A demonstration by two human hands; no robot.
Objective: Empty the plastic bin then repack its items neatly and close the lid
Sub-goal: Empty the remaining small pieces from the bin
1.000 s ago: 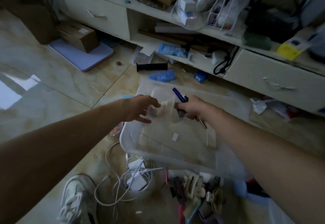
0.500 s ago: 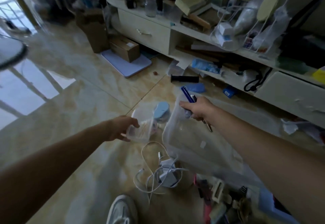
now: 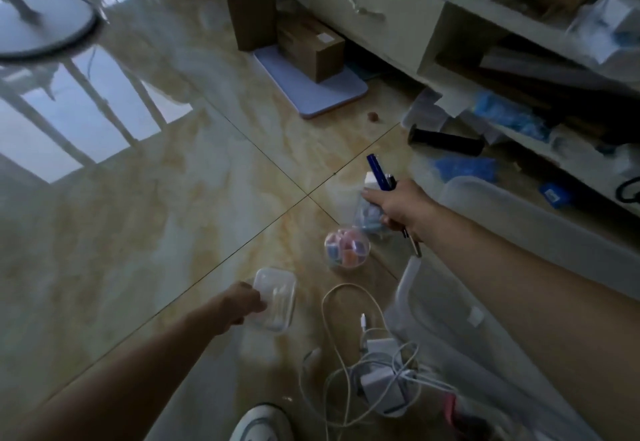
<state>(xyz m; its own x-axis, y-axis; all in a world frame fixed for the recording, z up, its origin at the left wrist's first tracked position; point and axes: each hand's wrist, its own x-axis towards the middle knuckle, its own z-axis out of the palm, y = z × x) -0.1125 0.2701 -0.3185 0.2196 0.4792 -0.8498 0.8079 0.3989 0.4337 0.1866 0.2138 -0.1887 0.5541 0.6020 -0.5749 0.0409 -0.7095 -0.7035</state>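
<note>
small clear box [image 3: 275, 298] lowered to floor, left hand [image 3: 242, 305] gripping, open tiles beyond

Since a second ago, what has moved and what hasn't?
The left hand has carried the small clear box out of the plastic bin down to the floor, fingers on it. The right hand has swung left off the bin and holds the pens as before. Cables unmoved.

Bare, sleeveless forearms; a white sneaker [image 3: 261, 423] on one foot.
</note>
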